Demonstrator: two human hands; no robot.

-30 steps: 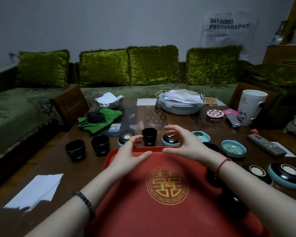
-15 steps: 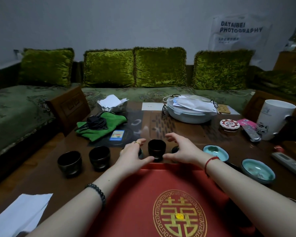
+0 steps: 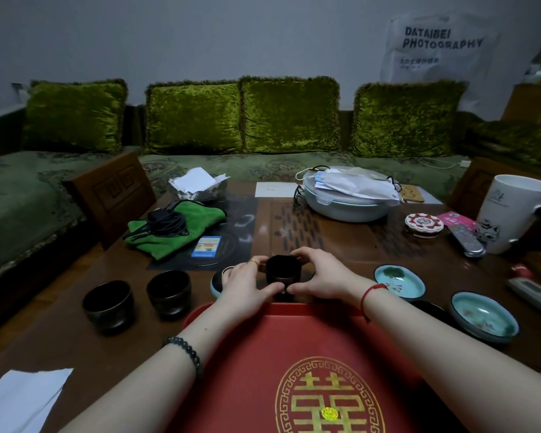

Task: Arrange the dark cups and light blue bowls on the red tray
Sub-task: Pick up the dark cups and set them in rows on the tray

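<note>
A red tray (image 3: 250, 364) with a gold emblem lies at the near table edge, with nothing standing on it. Just beyond its far rim stands a dark cup (image 3: 283, 270). My left hand (image 3: 245, 285) and my right hand (image 3: 317, 276) both wrap around this cup from either side. Two more dark cups (image 3: 108, 301) (image 3: 168, 290) stand to the left of the tray. An upturned light blue bowl (image 3: 216, 281) is half hidden behind my left hand. Two light blue bowls (image 3: 399, 281) (image 3: 483, 317) sit open side up to the right.
A green cloth with black cables (image 3: 172, 228), a lidded grey dish (image 3: 347, 198), a white mug (image 3: 512, 207), remotes (image 3: 466, 242) and a small round tin (image 3: 423, 225) occupy the far table. White paper (image 3: 22, 398) lies near left. A green sofa runs behind.
Both hands moved forward past the tray's far rim and closed around the dark cup. The camera tipped forward, so the tray sits lower in view.
</note>
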